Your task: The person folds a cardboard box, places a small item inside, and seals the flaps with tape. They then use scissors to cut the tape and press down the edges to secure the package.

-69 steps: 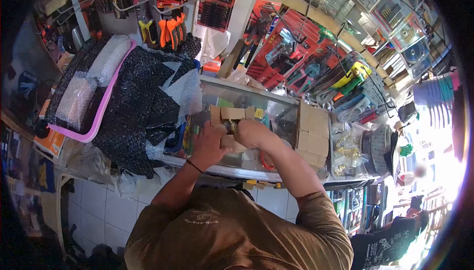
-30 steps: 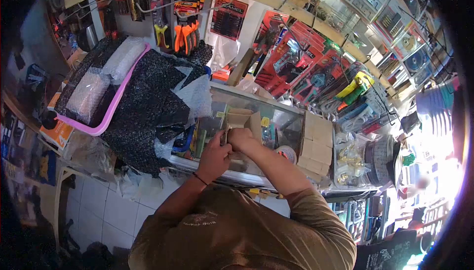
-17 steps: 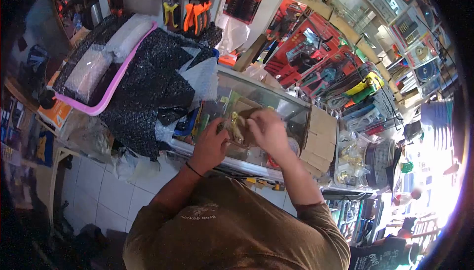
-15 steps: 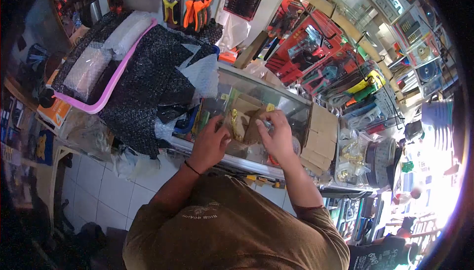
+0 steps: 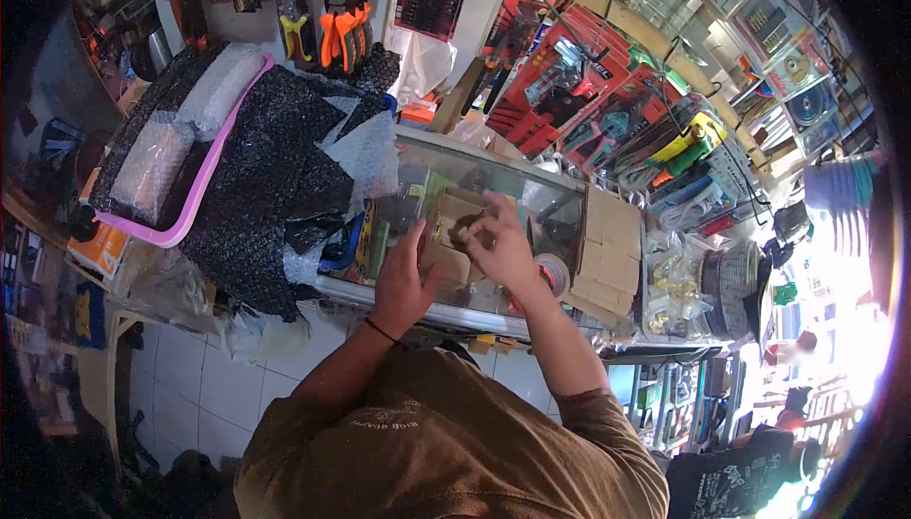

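Observation:
A small cardboard box [image 5: 446, 260] with raised flaps sits on the glass-topped counter, between my hands. My left hand [image 5: 402, 277] stands along its left side, fingers stretched out and thumb apart. Over the box's opening, my right hand [image 5: 505, 249] has thumb and index finger brought together in a pinch, while its other fingers are raised. What the pinch holds, if anything, I cannot tell. The inside of the box is partly hidden by the right fingers.
To the left, a pink-rimmed tray [image 5: 195, 204] holds bubble-wrapped packs beside black bubble wrap [image 5: 251, 177]. A roll of tape [image 5: 553, 275] lies right of my right wrist, next to flattened cardboard [image 5: 607, 253]. Packaged tools [image 5: 560, 83] hang along the back.
My view has shifted slightly. The gold-coloured piece seen upright between my hands no longer shows clearly. My right fingers have moved in over the box, and my left fingers have straightened.

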### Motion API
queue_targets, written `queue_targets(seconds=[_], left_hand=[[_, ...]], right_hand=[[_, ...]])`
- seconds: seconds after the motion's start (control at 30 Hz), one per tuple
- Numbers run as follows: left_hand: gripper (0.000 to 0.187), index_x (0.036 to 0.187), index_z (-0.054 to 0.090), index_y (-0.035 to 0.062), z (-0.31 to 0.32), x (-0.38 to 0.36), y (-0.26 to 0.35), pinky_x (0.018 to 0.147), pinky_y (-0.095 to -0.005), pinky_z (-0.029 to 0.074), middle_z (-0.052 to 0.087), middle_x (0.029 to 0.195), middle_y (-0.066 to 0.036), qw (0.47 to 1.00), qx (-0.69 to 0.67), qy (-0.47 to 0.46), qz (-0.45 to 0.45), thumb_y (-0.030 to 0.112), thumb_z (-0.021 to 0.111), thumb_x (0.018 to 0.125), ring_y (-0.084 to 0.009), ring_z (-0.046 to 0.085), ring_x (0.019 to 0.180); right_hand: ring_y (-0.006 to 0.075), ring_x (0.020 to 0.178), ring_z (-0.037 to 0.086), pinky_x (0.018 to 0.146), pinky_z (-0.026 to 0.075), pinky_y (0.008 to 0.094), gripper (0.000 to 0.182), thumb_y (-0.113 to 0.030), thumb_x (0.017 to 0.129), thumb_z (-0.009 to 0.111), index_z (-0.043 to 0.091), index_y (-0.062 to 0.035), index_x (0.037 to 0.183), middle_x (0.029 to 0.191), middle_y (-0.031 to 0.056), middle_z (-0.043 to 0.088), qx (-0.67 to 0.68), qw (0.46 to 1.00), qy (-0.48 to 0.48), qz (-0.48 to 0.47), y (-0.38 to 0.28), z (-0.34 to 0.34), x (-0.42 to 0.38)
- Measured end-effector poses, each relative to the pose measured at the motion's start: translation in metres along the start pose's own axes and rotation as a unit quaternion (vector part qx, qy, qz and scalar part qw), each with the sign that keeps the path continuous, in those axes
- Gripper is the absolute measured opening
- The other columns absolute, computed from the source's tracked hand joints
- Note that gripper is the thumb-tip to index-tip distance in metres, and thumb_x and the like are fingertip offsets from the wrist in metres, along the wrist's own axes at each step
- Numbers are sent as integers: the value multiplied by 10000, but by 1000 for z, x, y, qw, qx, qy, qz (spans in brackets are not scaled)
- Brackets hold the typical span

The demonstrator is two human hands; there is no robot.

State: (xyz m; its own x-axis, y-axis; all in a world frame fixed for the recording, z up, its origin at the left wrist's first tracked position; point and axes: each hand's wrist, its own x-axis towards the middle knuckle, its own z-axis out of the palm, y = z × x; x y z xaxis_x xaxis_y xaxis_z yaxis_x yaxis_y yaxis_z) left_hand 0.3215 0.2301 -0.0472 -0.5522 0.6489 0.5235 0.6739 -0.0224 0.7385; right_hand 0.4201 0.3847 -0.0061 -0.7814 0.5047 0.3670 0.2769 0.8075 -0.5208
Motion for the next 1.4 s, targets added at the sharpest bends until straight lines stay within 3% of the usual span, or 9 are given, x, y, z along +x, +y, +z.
queue_targets(seconds=[0.1, 0.3, 0.37, 0.47, 0.57, 0.77, 0.9, 1.13, 1.4], left_hand=[[563, 1282, 405, 54, 2, -1, 0, 902, -430, 394, 480, 1182, -176, 999, -6, 31, -6, 134, 613, 765, -365, 480, 1062], [437, 1180, 499, 37, 3, -8, -11, 896, -419, 404, 480, 1191, -168, 994, 84, -67, 16, 136, 600, 766, -360, 476, 1085], [393, 1135, 525, 36, 2, -8, -8, 878, -429, 415, 477, 1199, -169, 996, 66, -65, 6, 150, 598, 766, -356, 481, 1078], [395, 1133, 518, 40, 2, -11, -10, 869, -441, 418, 460, 1227, -165, 995, 77, -69, 13, 159, 600, 765, -353, 477, 1086], [475, 1187, 478, 49, -1, -12, -9, 871, -444, 417, 427, 1269, -159, 993, 78, -83, 21, 170, 623, 751, -352, 472, 1096], [699, 1290, 380, 65, -3, -15, -2, 869, -442, 410, 362, 1306, -193, 990, 86, -94, 52, 247, 704, 697, -367, 445, 1115], [711, 1283, 396, 69, 7, -10, 9, 876, -460, 392, 356, 1295, -198, 986, 126, -98, 55, 280, 718, 685, -383, 414, 1128], [610, 1195, 493, 60, 29, -13, 8, 902, -477, 361, 369, 1280, -175, 983, 164, -78, 18, 312, 714, 686, -385, 377, 1145], [466, 1128, 537, 36, 28, -8, -21, 883, -395, 410, 494, 1181, -141, 996, 10, 67, -57, 279, 674, 754, -288, 502, 1062]], right_hand=[[396, 1195, 401, 1038, 296, 443, 160, -198, 749, 674, 630, -47, 779, 1192, 156, 521, -22, 999, -35, -32, 3, 2, 5], [376, 1104, 492, 1061, 273, 437, 172, -207, 786, 636, 638, -35, 777, 969, 147, 634, 24, 990, -138, 10, 2, -5, 9], [364, 1137, 477, 1058, 274, 419, 179, -182, 814, 606, 643, -42, 920, 1125, 177, 573, 32, 994, -83, -70, 6, -4, 5], [358, 1200, 427, 1057, 268, 397, 334, -166, 838, 579, 549, -63, 1154, 1277, 201, 455, 159, 987, 1, -25, -10, 5, -7], [346, 1260, 363, 1048, 272, 380, 477, -144, 856, 550, 400, -79, 1305, 1360, 205, 352, 133, 990, -42, -30, -8, 25, -24], [300, 1273, 358, 1038, 281, 361, 462, -69, 880, 486, 324, 14, 1304, 1322, 190, 393, 258, 966, 8, 10, 10, 50, -40], [238, 1246, 395, 1034, 284, 332, 417, -26, 909, 411, 299, 15, 1309, 1310, 159, 408, 455, 887, 2, 83, 10, 43, -36], [221, 1228, 412, 1015, 310, 320, 366, -125, 936, 439, 374, 10, 1269, 1275, 127, 456, 559, 816, -6, 145, 19, 36, -37], [200, 1182, 444, 942, 393, 312, 373, -84, 877, 525, 433, 0, 1229, 1260, 118, 462, 454, 879, 95, 109, 6, 40, -89]])
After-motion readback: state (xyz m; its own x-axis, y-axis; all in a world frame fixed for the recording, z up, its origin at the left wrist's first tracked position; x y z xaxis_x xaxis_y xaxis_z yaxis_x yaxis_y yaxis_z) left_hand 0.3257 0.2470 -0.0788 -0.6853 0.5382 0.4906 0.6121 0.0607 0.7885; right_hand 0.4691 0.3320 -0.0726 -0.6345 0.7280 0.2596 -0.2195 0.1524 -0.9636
